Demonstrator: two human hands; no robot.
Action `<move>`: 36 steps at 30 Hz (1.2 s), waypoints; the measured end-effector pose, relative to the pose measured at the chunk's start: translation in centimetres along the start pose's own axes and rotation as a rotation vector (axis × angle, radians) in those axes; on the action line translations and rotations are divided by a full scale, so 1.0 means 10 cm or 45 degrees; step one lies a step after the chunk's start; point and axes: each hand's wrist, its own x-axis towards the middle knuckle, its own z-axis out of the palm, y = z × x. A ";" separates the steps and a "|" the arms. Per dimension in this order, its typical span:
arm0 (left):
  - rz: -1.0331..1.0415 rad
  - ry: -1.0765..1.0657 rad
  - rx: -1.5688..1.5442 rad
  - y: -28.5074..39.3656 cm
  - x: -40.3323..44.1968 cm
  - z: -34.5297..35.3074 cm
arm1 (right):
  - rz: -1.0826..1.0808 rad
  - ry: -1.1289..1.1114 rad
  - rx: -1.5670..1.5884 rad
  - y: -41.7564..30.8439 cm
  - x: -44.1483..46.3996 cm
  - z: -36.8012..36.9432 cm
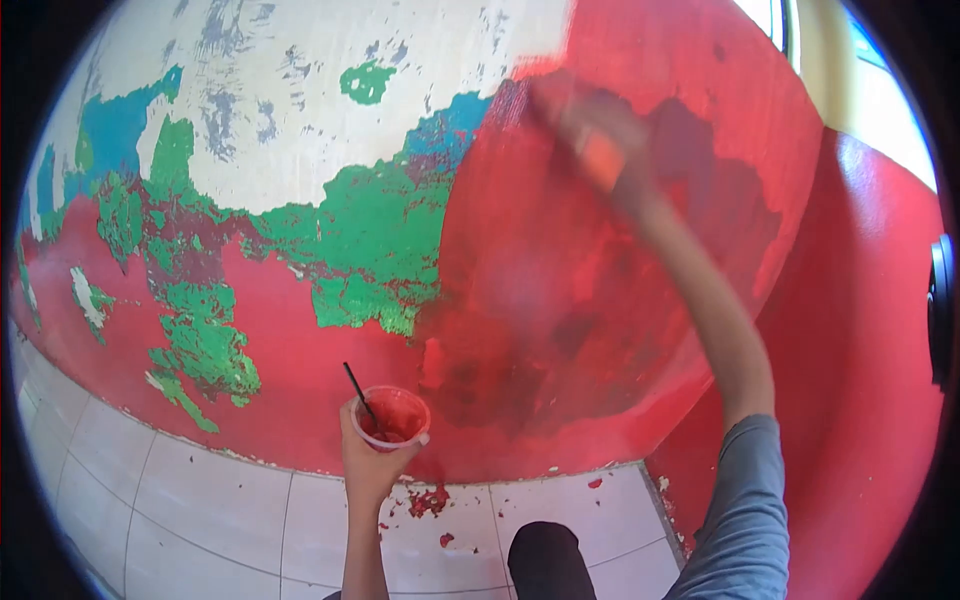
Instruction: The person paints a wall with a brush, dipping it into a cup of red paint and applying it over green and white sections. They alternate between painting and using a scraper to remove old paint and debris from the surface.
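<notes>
My left hand (pixel 375 462) is wrapped round a clear plastic cup (pixel 428 408) with red paint (pixel 395 410) inside. A thin black stick (pixel 356 385) leans out of the cup. Higher up, my right hand (pixel 615 135) reaches to the wall, blurred by motion. It grips what looks like a paintbrush (pixel 545 95), its tip at the border between the fresh red and the white. An orange patch (pixel 601 160) shows at the hand; I cannot make out what it is. The wall (pixel 390 225) has peeling white, blue, green and red paint on its left, and wet-looking red on its right.
White floor tiles (pixel 215 500) run along the wall's foot, with red paint flakes (pixel 430 500) scattered on them. A red side wall (pixel 850 400) meets the painted one at the right. My dark-clothed knee (pixel 548 560) is at the bottom. A black object (pixel 940 310) stands at the right edge.
</notes>
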 end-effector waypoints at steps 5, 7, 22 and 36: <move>-0.002 -0.029 0.043 0.04 -0.01 -0.03 | -0.021 -0.573 0.558 -0.93 -0.83 -0.02; 0.002 -0.022 0.052 0.00 -0.03 -0.03 | -0.059 -0.523 0.740 -0.79 -0.58 -0.06; -0.001 0.001 0.011 0.16 -0.10 -0.13 | -0.212 -0.505 0.209 -2.13 -1.26 0.83; 0.039 0.100 0.071 0.20 -0.06 -0.34 | 0.352 0.235 0.469 -0.63 0.67 0.49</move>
